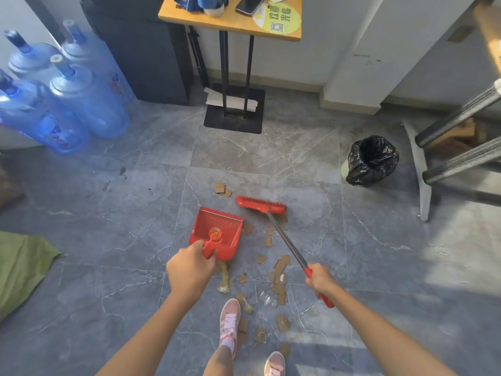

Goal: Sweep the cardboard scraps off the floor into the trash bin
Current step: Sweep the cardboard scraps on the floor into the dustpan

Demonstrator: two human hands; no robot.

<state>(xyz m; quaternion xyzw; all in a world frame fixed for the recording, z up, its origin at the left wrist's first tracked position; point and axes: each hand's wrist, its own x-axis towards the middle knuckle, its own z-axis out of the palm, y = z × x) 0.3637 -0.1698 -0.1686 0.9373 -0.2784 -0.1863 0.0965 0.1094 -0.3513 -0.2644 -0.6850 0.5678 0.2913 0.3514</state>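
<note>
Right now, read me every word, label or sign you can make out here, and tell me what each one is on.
"欢迎光临": on the round yellow-green sign lying on the wooden table, with a QR code beside the characters.
Round sticker inside the red dustpan: too blurred to read.
Red and blue labels on the blue water jugs: too blurred to read.

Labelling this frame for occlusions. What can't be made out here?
Head view:
- Inside the trash bin: too dark, contents unreadable.
- Bristles of the broom: hidden beneath its head, floor contact unclear.
- Handle of the dustpan: mostly covered by the left hand.
- The sticker in the dustpan: too small to read.
- The phone on the table: cut off by the top edge.
</note>
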